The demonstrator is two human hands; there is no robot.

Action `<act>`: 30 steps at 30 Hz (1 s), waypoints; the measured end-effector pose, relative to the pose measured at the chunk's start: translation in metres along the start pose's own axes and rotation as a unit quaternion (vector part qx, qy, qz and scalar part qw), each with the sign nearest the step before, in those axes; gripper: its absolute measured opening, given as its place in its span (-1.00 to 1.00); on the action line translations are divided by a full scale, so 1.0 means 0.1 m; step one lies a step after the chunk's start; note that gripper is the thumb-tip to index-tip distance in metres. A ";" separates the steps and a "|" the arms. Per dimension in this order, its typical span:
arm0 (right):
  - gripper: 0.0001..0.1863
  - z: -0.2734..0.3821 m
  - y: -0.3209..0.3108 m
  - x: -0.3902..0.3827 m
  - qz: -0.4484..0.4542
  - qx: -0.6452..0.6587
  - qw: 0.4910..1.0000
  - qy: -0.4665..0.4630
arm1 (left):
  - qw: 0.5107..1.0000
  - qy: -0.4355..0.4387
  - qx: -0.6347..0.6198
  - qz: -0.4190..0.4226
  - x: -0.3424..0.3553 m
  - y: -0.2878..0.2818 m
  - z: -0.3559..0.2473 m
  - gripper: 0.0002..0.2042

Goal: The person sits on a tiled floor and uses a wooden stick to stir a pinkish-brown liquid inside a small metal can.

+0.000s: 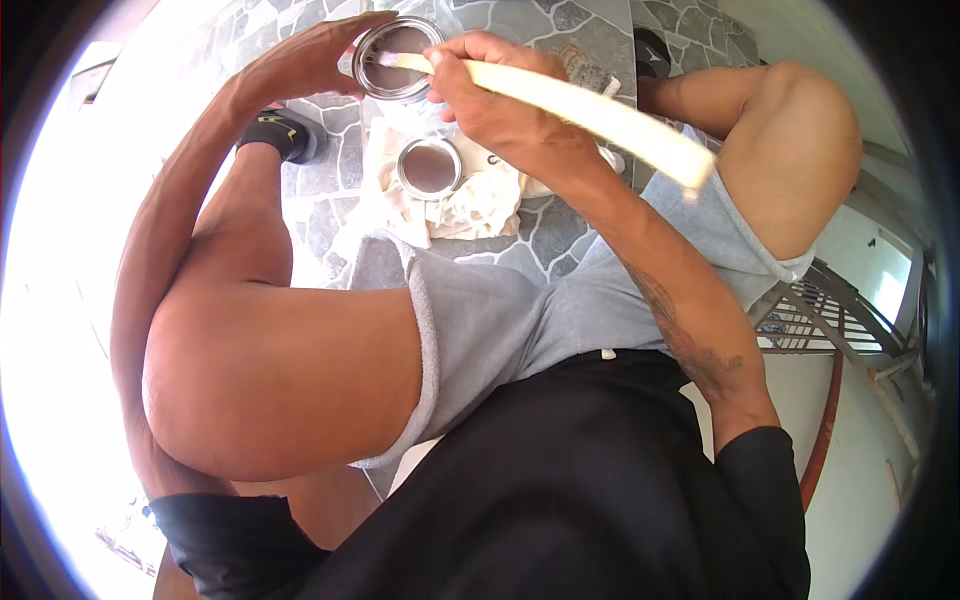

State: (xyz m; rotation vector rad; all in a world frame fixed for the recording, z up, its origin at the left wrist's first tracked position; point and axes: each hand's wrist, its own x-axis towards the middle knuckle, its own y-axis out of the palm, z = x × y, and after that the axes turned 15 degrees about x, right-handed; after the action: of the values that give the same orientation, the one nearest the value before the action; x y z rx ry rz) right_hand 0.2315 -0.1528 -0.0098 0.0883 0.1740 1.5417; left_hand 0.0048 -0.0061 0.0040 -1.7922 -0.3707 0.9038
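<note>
At the top of the head view stands a round metal can (pixel 398 92) with brownish-grey contents. My left hand (pixel 310 58) curves round its left side, fingers at the far rim and thumb near the close edge. A long, pale wooden stick (pixel 590 105) is gripped in my right hand (pixel 505 95), its fingers closed around it. The stick's lower end reaches inside the can's rim; its other end points back toward my right knee. Closer to me, a second round metal container (pixel 430 168) with similar brownish contents sits on a crumpled cream cloth (pixel 480 215).
Beneath everything lies a grey stone-patterned surface (pixel 318 215) with white joints. Clear plastic (pixel 470 15) shows behind the can. My bent legs flank the work area. A dark slatted wooden frame (pixel 815 320) stands far to the right.
</note>
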 end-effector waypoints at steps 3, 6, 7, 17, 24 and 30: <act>-0.62 -0.10 -0.12 0.00 0.045 0.037 0.998 0.024 | 0.999 0.026 0.034 -0.023 0.01 0.01 0.03 -0.01; -0.66 0.07 -0.13 0.07 0.054 -0.068 0.989 -0.116 | 0.995 0.086 0.023 -0.046 0.06 0.04 0.20 0.03; -0.67 0.11 -0.12 0.09 0.068 -0.075 0.983 -0.154 | 0.996 0.075 0.021 -0.031 0.04 0.06 0.22 0.04; -0.64 0.25 -0.09 -0.02 0.040 -0.029 0.998 -0.036 | 0.999 -0.008 0.038 0.026 -0.01 0.05 0.19 0.05; -0.64 -0.09 -0.16 0.04 0.067 0.021 0.997 0.037 | 0.998 -0.021 0.013 0.052 0.06 -0.06 0.06 0.05; -0.65 0.08 -0.07 0.05 0.050 0.021 0.998 0.022 | 0.999 0.015 0.005 0.046 0.00 0.00 0.09 0.06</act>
State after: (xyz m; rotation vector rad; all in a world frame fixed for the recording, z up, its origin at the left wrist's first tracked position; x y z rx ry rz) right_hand 0.2399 -0.1479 -0.0037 0.0977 0.2392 1.6405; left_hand -0.0018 0.0001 0.0019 -1.8233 -0.2666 0.9404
